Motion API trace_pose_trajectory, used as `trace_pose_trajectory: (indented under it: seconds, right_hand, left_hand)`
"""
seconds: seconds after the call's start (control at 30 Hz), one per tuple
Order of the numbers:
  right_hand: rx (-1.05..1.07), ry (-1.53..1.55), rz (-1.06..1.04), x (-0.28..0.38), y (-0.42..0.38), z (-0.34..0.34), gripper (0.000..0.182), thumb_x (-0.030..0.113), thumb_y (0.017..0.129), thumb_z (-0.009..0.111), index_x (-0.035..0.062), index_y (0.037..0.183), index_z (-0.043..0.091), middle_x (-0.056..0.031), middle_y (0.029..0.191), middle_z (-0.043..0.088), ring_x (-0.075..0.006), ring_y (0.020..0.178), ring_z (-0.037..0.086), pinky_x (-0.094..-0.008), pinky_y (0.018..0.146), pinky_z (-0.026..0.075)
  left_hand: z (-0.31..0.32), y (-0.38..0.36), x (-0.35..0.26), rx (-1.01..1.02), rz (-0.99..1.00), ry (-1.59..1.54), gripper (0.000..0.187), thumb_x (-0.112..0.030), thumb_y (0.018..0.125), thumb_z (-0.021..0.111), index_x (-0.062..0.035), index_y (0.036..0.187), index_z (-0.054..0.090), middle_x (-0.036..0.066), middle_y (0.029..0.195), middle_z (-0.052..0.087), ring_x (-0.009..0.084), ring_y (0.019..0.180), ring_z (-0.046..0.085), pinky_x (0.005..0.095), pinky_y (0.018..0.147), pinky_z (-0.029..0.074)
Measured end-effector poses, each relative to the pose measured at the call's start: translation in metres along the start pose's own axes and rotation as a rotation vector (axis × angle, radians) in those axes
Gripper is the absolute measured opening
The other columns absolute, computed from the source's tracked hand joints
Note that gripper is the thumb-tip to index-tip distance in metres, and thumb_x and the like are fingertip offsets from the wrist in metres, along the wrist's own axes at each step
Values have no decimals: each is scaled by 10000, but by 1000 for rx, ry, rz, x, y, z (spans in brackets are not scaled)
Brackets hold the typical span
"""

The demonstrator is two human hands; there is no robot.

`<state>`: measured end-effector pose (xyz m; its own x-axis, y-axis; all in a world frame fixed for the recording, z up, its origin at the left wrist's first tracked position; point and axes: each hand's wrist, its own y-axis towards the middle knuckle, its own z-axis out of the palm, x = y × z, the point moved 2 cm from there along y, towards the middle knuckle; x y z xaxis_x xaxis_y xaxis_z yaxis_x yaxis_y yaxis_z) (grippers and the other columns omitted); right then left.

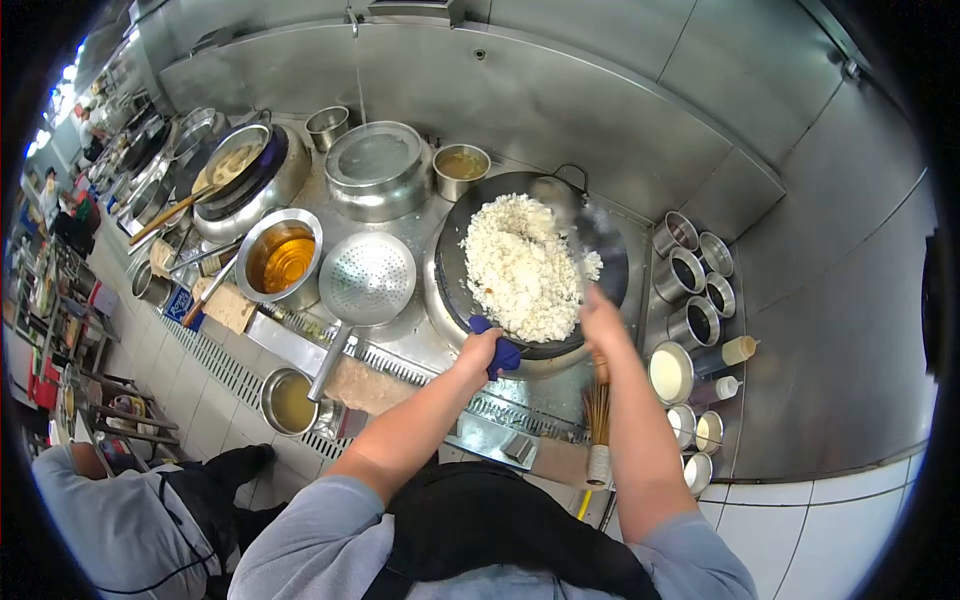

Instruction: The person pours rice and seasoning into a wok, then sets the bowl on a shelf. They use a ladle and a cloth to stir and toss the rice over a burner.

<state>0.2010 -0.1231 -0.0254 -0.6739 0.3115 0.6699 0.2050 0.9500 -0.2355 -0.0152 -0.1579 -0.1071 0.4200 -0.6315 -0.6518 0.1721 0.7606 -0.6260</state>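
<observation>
Evidently, the step in hand is turning a heap of loose white rice (pixel 520 265) in a wide, round, black metal wok (pixel 612 262), which sits at one o'clock in my head view. I have the left hand (pixel 479 352) closed round a bunched dark-blue cloth (pixel 505 354) at the wok's seven o'clock rim; what the folds cover, I cannot tell. The right hand (pixel 601 324), by the four-to-five o'clock rim, is wrapped about a long-handled steel ladle (pixel 557 199), its wooden butt showing below the fist. The ladle's bowl blurs over the heap's far edge, near the wok's twelve o'clock.

As I judge it, my next move calls for a steady cloth-side hold while the bowl scoops under the far grains and folds them back; a few lie out at the heap's three o'clock and might spill if pushed hard.

The rice looks soft and crumbly, clumped in small lumps against the dark, smooth curve. At nine o'clock from the wok lies a round, shallow steel skimmer (pixel 368 278) pierced with small holes; beyond it, a deep shiny steel pot (pixel 252 262) holds clear amber liquid. At five o'clock stands a stiff brown bristle brush (pixel 597 415), bound pale at one end.
</observation>
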Motion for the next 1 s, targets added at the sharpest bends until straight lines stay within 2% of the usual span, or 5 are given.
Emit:
trace_pose_trajectory:
  seconds: [0.27,0.6,0.77,0.87,1.0]
  right_hand:
    - [16,-912,-349,-1,-125,-43,662,181,869,529,297,1442,219,-194,757,627,-373,647,609,-479,594,488]
    - [-42,-691,9,-53,-201,-70,625,193,888,531,317,1433,252,-212,765,624,-406,682,607,-483,625,484]
    - [177,-501,-269,-29,-286,-121,579,290,902,518,370,1415,262,-176,678,616,-378,648,609,-477,599,485]
    - [265,-682,-61,-15,-260,-84,539,303,921,485,355,1414,272,-177,694,617,-377,642,610,-477,584,484]
    - [44,-768,-137,-28,-199,-30,508,300,934,460,339,1411,289,-161,693,607,-351,605,609,-471,553,477]
  left_hand:
    - [-8,13,6,-10,50,-50,199,-233,860,550,-60,945,501,73,676,546,202,476,534,305,346,340]
    - [-10,40,3,130,-193,-80,130,-93,781,514,-24,889,492,115,780,567,256,651,591,376,561,521]
    - [19,-66,8,18,47,-190,199,-117,762,533,-57,947,487,84,785,548,216,618,554,371,466,416]
    - [12,-56,14,-14,-67,-166,122,-62,779,485,-38,894,517,92,779,545,236,686,572,380,610,490]
    - [-27,-26,49,27,-60,-72,175,-118,750,528,-46,905,489,95,738,558,227,633,576,355,508,482]
